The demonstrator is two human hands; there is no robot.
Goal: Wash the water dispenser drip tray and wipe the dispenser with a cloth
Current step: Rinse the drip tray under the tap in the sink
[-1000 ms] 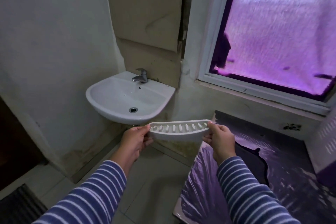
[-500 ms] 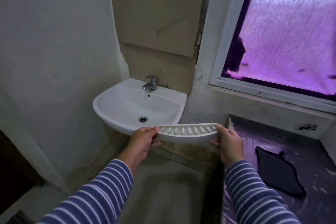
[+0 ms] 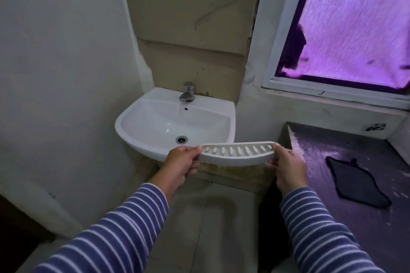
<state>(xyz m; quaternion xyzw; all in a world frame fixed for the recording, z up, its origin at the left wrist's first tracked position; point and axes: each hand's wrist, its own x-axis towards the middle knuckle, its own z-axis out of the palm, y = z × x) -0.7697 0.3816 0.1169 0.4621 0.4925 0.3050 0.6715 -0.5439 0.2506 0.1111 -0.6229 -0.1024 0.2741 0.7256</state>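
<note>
White curved plastic drip tray w/ a row of oval slots, held flat just in front of the white round sink. Left hand & right hand each grip one end, fingers curled

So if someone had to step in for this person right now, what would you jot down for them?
Left hand grips the drip tray at its left end, right hand at its right end.
Tray held level, slots up, just in front of the sink.
No water runs from the tap.
A dark cloth lies on the counter to the right.
Done: tray is at the sink.
Left: wash it, wipe the dispenser, not in view.
</note>
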